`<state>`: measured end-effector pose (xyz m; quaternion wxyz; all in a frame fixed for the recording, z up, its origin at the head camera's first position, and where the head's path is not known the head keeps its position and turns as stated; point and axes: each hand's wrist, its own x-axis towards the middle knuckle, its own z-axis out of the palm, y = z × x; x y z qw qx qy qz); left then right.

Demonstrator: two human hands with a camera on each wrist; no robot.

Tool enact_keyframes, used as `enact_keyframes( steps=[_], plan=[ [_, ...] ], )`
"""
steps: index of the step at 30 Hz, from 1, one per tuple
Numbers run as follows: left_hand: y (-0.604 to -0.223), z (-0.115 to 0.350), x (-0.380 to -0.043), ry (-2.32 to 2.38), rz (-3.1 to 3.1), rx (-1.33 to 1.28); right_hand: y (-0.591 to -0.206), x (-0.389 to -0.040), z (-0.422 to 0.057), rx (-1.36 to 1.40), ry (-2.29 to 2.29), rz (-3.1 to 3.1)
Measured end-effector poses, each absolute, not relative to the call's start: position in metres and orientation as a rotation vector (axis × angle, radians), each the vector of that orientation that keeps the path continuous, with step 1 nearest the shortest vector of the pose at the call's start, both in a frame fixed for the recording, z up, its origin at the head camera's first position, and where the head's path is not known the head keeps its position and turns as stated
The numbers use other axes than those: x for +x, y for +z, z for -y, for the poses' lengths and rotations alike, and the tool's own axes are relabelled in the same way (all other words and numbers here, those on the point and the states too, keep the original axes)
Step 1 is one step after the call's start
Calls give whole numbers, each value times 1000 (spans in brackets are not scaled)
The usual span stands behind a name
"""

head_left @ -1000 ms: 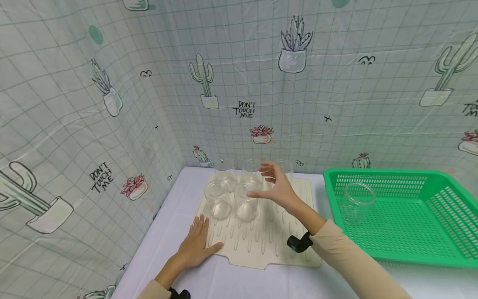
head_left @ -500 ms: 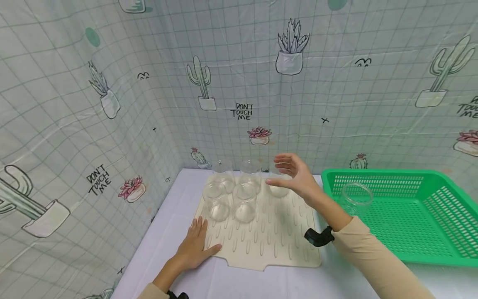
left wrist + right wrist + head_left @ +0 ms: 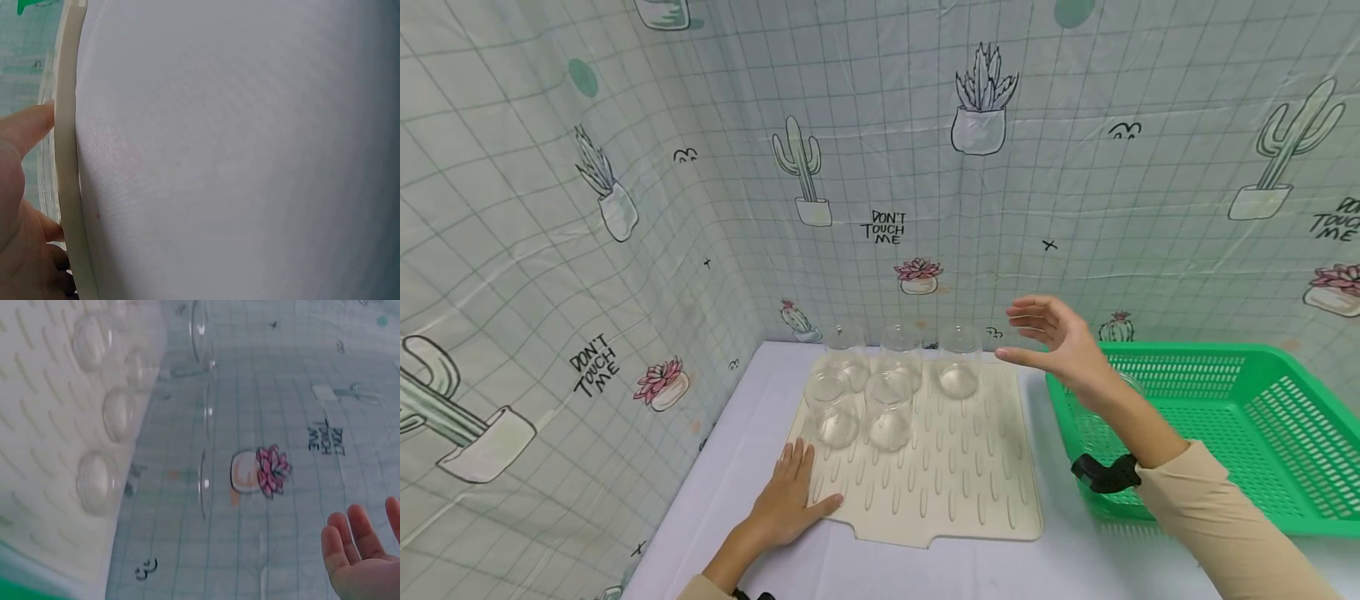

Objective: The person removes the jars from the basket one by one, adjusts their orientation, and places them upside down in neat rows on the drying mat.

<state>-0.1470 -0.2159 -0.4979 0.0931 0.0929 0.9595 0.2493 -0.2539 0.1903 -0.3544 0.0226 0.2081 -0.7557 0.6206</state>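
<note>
My left hand (image 3: 781,502) rests flat on the front left edge of a cream ridged draining mat (image 3: 958,496), thumb spread. The left wrist view has its fingers against the mat's edge (image 3: 65,156). Several clear glasses stand rim up on the mat: a front pair with a right one (image 3: 889,417) and a left one (image 3: 835,417), and a back row ending in a right glass (image 3: 958,367). My right hand (image 3: 1066,343) holds nothing. It hangs in the air between mat and basket, fingers loosely curved, thumb apart, overlapping another clear glass (image 3: 1096,429) inside the basket.
A green plastic basket (image 3: 1255,433) stands right of the mat, its rim higher than the mat. White cloth (image 3: 737,425) covers the table. A patterned curtain (image 3: 1037,192) hangs close behind the back glasses and along the left side.
My right hand has moved right, away from the back right glass, to the basket's left side, its fingers still spread. The left hand stays on the mat. The glasses keep their places.
</note>
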Motion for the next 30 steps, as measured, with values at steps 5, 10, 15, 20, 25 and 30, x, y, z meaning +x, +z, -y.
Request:
enact_keyframes(
  steps=[5, 10, 15, 20, 25, 30],
  plan=[
    [-498, 216, -148, 724, -2850, 276, -351, -252, -216, 665, 1922, 2306],
    [-499, 216, -148, 735, -2846, 285, -350, -252, -243, 659, 1951, 2266],
    [-499, 216, -148, 740, -2846, 284, -356, -255, -272, 622, 1973, 2275],
    [-498, 216, -148, 748, -2855, 283, -369, -258, -297, 613, 2029, 2283],
    [-498, 216, -147, 751, -2854, 287, -384, -262, -315, 561, 2091, 2254],
    [-499, 217, -147, 747, -2853, 296, -399, -265, -334, 550, 2092, 2363]
  ],
)
